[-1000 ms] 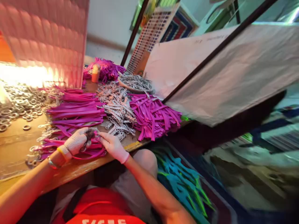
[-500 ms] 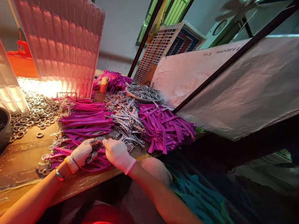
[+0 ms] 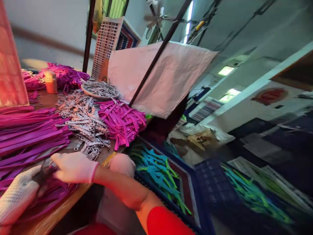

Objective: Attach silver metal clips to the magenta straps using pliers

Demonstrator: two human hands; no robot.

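My left hand (image 3: 23,192), in a white dotted glove, is at the lower left, its fingers curled round a purple strap (image 3: 52,169) whose end shows blurred between the hands. Just right of it, almost touching, my right hand (image 3: 74,167) in a plain white glove pinches at the same spot; the small piece in its fingertips is too blurred to name. Under and behind the hands lie many purple straps (image 3: 31,133) in rows. Beyond my right hand is a heap of silvery metal links (image 3: 85,120).
A bowl of metal links (image 3: 99,89) stands behind the heap, beside a purple strap pile (image 3: 124,122). An orange bottle (image 3: 51,83) is farther back. A dark pole (image 3: 158,55) crosses a white sheet (image 3: 151,75). Below right, a crate (image 3: 190,195) holds teal straps (image 3: 158,169).
The view has swung right, so the table things sit farther left and the metal rings and lamp are out of sight. Both hands stay close together over the purple straps.
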